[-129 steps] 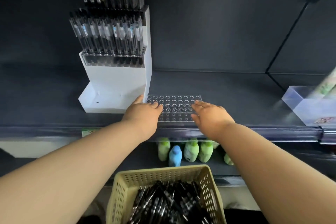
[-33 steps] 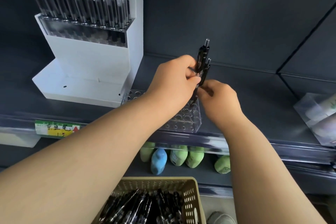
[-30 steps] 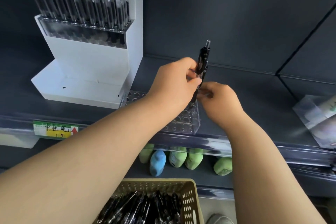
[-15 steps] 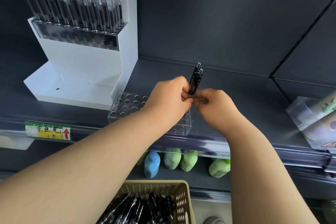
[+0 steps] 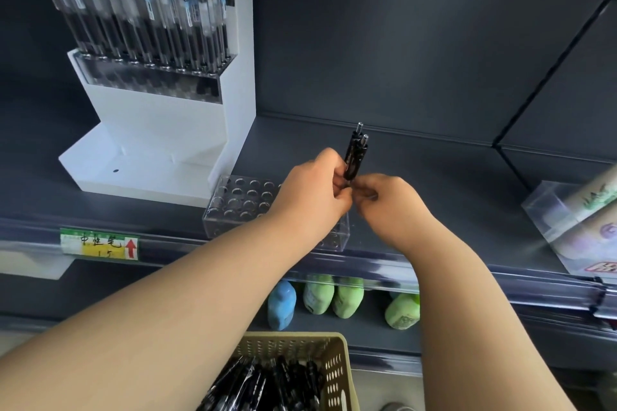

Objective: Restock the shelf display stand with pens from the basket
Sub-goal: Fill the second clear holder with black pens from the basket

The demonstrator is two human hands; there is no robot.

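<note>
Gripping slim black pens (image 5: pixel 355 157) (glossy plastic).

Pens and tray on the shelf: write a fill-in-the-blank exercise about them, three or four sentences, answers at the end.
1. The left hand grips a bundle of pens whose colour is ____.
2. Every visible hole in the clear tray is ____.
3. The arrow on the shelf label points ____.
4. Beside the green bottles stands one bottle coloured ____.
Answers: black; empty; up; blue.
</note>
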